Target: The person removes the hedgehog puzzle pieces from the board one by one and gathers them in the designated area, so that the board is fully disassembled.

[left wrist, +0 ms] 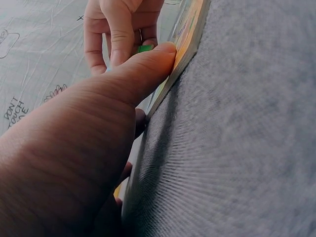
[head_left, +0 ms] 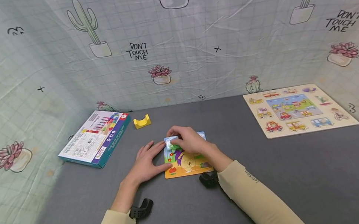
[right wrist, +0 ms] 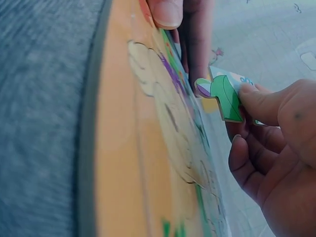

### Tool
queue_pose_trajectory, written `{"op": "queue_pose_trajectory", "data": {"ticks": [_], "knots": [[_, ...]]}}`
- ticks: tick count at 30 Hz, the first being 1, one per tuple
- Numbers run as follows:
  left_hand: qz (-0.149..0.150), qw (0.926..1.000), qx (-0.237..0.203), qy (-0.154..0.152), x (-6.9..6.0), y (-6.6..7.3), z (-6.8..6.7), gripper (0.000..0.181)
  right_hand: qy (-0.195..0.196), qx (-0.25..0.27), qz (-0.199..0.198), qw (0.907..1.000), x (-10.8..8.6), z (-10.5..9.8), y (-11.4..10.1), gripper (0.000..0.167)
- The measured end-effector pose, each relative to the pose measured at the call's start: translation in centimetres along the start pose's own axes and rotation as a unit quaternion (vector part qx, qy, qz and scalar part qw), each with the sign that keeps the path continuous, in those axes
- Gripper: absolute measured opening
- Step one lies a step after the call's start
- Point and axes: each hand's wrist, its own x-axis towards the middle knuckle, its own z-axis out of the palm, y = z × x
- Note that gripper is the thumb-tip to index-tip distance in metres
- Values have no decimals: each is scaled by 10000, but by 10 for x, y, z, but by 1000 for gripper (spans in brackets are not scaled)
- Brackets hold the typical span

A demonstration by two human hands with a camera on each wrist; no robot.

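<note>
A small jigsaw puzzle (head_left: 191, 171) with an orange lower part and a yellow cartoon figure lies flat on the grey table. My left hand (head_left: 145, 165) lies at its left side, fingers stretched out and the thumb touching the puzzle's edge, as the left wrist view also shows. Over the upper left part of the puzzle is my right hand (head_left: 188, 141). It pinches a puzzle piece (right wrist: 228, 98), green with a purple bit and a pale blue part, between thumb and fingers. In the right wrist view this piece is tilted and held apart from the puzzle's surface.
A flat box (head_left: 90, 139) with printed labels lies at the left. Near it stands a yellow curved block (head_left: 142, 121). A wooden board with vehicle pictures (head_left: 257, 119) lies at the right. Behind the table hangs a cloth (head_left: 194, 69) printed with cacti.
</note>
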Motion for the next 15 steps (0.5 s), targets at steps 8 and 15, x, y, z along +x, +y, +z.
{"op": "queue_pose_trajectory", "data": {"ticks": [8,15], "knots": [[-71,9999,-79,-37,0,-2,0,81,-42,82,-1,10000,-2,-8,3,13],[-74,9999,-73,-12,1,-2,2,81,-22,31,82,10000,-6,-17,8,13]]}}
